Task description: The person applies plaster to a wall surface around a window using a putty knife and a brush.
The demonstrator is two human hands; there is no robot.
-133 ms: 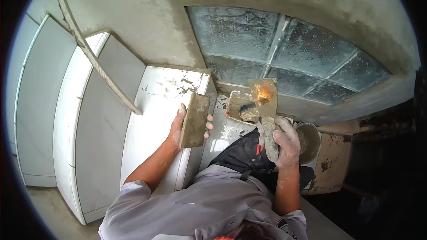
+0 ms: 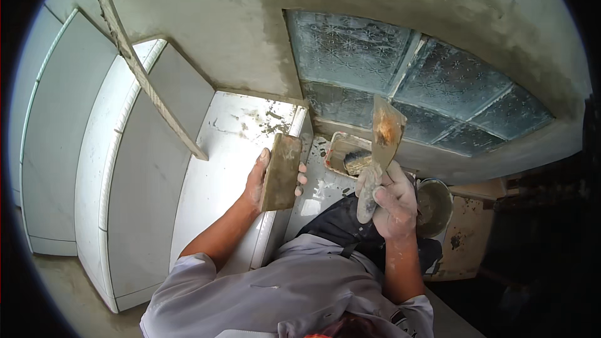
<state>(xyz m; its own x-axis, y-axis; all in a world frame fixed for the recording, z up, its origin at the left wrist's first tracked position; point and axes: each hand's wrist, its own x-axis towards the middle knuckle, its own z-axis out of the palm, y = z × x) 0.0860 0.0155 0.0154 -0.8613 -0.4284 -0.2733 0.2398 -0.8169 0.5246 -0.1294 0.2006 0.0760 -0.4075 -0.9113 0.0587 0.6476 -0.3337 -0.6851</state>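
Observation:
My left hand (image 2: 253,184) grips a flat rectangular block (image 2: 281,172), grey-brown and mortar-stained, with the thumb along one edge and the fingertips showing past the other. What the block is made of I cannot tell. In my right hand (image 2: 397,203), whose fingers are coated with pale dust, is a putty knife (image 2: 387,131). Its wide, orange-brown stained blade points up and away, and its caked handle lies between thumb and fingers. Beyond the knife, a shallow tub (image 2: 338,148) holds a dark brush-like thing (image 2: 358,161), partly hidden by the right hand.
White tiled steps (image 2: 216,131) climb to the left, with a wooden stick (image 2: 150,87) slanting across them. A patterned glass-block window (image 2: 350,44) sits in the plastered wall (image 2: 206,19). By my right wrist stands a bucket (image 2: 435,206), beside a stained board (image 2: 466,228).
The putty knife's blade has turned more edge-on and tips farther right as my right wrist rotates. The whole view has shifted slightly; the left hand keeps its hold on the block.

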